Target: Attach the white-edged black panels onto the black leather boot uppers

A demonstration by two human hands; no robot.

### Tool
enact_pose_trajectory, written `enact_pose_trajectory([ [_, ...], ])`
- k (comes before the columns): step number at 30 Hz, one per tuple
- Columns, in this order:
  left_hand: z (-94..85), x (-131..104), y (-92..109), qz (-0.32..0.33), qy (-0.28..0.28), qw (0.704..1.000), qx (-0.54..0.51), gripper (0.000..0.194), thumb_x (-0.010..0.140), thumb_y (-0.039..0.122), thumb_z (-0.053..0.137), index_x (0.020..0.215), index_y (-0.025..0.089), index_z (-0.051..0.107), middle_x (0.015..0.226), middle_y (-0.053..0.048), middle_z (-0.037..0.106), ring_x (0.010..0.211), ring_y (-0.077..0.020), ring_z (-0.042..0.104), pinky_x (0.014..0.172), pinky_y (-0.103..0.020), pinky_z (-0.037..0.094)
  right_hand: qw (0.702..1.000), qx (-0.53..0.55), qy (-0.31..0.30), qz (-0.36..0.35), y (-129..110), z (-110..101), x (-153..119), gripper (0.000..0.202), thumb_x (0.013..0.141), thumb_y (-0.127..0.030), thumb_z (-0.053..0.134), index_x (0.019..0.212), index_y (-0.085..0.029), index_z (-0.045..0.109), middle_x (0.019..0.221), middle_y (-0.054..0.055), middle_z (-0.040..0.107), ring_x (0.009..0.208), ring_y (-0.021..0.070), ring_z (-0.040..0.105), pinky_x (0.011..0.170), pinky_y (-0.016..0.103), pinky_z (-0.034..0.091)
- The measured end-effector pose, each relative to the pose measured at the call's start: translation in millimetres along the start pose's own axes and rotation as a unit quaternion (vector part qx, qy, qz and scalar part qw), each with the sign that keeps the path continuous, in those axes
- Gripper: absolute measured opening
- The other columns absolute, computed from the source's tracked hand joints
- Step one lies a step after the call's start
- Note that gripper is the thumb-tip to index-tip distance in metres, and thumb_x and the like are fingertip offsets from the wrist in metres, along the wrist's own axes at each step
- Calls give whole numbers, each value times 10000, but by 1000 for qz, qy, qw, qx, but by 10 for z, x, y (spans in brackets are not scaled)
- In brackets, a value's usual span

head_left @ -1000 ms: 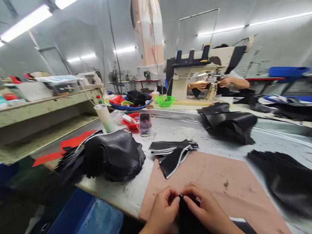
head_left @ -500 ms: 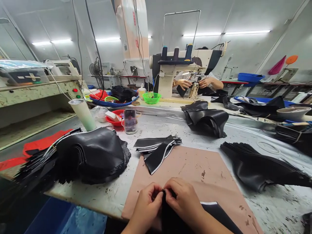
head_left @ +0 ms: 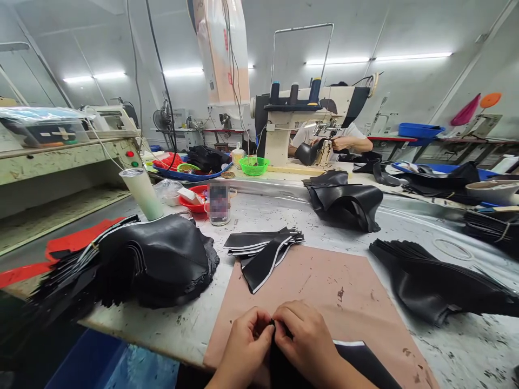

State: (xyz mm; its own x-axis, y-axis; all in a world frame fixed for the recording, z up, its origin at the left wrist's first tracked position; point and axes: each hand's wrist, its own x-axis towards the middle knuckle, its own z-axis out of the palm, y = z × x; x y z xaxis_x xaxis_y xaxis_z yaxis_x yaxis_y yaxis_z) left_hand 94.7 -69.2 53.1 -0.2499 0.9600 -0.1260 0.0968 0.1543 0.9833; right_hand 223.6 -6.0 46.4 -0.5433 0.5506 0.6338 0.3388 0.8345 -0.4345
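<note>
Both of my hands meet at the near edge of a pinkish-brown sheet [head_left: 316,275]. My left hand [head_left: 248,340] pinches the edge of a black leather piece [head_left: 284,367] between thumb and forefinger. Right beside it, my right hand [head_left: 305,337] is closed on the same edge, fingertips almost touching the left ones. The piece hangs down toward me, partly hidden by my hands. Under my right forearm lies a black panel with a white edge [head_left: 360,356]. Beyond my hands is a small stack of black white-edged strips [head_left: 263,254].
A thick pile of black leather pieces [head_left: 162,254] lies left, another stack [head_left: 430,275] right, and folded leather [head_left: 348,200] behind. A tumbler [head_left: 141,194], glass mug [head_left: 219,204] and red bowl [head_left: 194,199] stand back left. A person works at a sewing machine [head_left: 279,135] opposite.
My hands keep pinching the leather edge in nearly the same place. The view has tilted slightly. Across the table, the other person's hands and leather piece have shifted at the machine.
</note>
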Motion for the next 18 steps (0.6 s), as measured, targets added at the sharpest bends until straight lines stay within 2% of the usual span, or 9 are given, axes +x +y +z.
enact_pose_trajectory([
  [4,14,22,0,-10,9,1000,21,198,671,385,559,671,187,548,623,14,537,594,-139,481,568,-250,394,995,72,5,75,47,30,39,152,703,-97,441,651,-209,528,608,7,598,576,156,545,556,259,411],
  [6,29,40,-15,-18,24,999,40,203,681,397,533,669,194,527,602,27,510,559,-131,459,532,-243,376,988,115,10,105,69,-29,59,128,698,-109,430,656,-215,489,643,11,606,612,156,569,577,257,444],
  [9,57,68,-23,-23,42,996,78,195,688,394,499,651,203,497,569,35,493,525,-132,452,505,-246,358,981,187,-10,59,82,-262,39,128,714,-110,381,724,-226,435,815,37,639,764,165,611,697,288,494],
  [12,84,88,-8,-19,48,991,125,172,686,374,477,621,214,484,543,32,498,511,-143,468,500,-256,352,976,202,-79,-15,105,-611,-76,181,740,-93,336,812,-241,410,790,6,612,742,152,612,797,332,493],
  [13,93,93,-6,-14,53,989,141,157,685,362,470,619,219,478,541,33,499,511,-146,474,505,-259,352,980,171,-104,-20,127,-731,-141,198,733,-80,342,818,-247,405,741,-10,590,691,144,602,759,312,500],
  [15,109,103,-16,-4,69,983,172,111,685,339,463,664,230,472,543,45,497,513,-151,486,521,-263,356,987,81,-141,-14,202,-954,-319,226,699,-48,380,787,-256,385,653,-35,541,576,130,557,588,242,478],
  [18,128,131,-62,9,91,973,211,123,703,325,443,799,248,447,558,69,498,507,-156,510,540,-265,371,991,-7,-127,-34,355,-1226,-723,243,679,-36,417,743,-264,361,558,-52,493,461,126,486,419,229,356],
])
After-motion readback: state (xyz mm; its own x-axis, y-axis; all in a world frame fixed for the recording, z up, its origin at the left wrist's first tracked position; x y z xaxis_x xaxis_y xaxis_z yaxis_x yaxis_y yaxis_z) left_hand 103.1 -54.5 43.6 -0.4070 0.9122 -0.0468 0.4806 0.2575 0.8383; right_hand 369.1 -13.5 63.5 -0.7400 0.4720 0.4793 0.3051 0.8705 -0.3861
